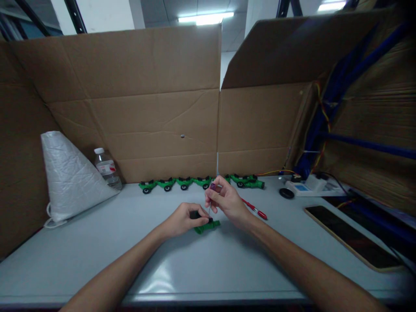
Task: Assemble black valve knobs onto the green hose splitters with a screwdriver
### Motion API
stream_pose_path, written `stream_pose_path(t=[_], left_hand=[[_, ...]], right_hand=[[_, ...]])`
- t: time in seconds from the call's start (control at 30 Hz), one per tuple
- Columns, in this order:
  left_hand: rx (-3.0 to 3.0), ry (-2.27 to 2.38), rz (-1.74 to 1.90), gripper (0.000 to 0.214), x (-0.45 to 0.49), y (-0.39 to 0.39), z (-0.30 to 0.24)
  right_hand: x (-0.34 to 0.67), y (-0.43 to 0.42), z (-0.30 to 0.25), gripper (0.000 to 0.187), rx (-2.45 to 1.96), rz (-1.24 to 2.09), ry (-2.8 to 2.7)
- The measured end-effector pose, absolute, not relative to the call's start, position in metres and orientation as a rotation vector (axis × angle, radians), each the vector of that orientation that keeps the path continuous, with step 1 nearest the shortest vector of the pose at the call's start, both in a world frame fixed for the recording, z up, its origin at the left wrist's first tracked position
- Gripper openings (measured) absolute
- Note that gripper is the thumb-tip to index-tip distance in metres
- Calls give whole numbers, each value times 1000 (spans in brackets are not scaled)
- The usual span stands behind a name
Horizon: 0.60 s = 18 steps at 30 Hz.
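Ideally, with the right hand (227, 204) pinching a thin-shafted, purple-handled tool (212, 186) in its fingers and the left hand (186, 220) gripping the green-and-black plastic toy vehicle (207, 226) on or just above the pale grey bench (208, 271), keeping the tool upright should prevent slipping.

I'm in what looks like a workshop, at a makeshift assembly station. Cardboard sheets (149, 117) wall my pale surface (107, 255) from nine o'clock round to three. At two o'clock a blue metal frame (312, 138) carries tied wiring, with a white power strip (333, 189) near its foot. Matching green wheeled pieces (202, 182) line the back edge at twelve, as in small batch work. Above the cardboard, a dark perforated upright (75, 17) at eleven resembles storage racking, and a tube light (206, 18) shines at twelve.
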<state>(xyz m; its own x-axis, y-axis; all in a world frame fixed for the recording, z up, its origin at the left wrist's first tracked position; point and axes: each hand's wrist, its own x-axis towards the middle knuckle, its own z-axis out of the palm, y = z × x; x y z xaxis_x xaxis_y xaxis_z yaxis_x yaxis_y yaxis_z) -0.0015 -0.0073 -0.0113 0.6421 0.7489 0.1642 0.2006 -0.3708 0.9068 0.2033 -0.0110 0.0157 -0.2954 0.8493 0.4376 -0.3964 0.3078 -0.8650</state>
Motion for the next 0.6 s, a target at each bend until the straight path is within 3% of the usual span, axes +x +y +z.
stream_pose_path(t=[0.23, 0.43, 0.6], left_hand=[[1893, 688, 703, 39, -2, -3, -13], [1906, 628, 678, 38, -1, -3, -11], [1880, 657, 677, 37, -1, -2, -14]], right_hand=[[206, -15, 22, 46, -385, 1480, -1409], [202, -18, 26, 45, -435, 1333, -1473], [205, -18, 23, 45, -419, 1414, -1505]])
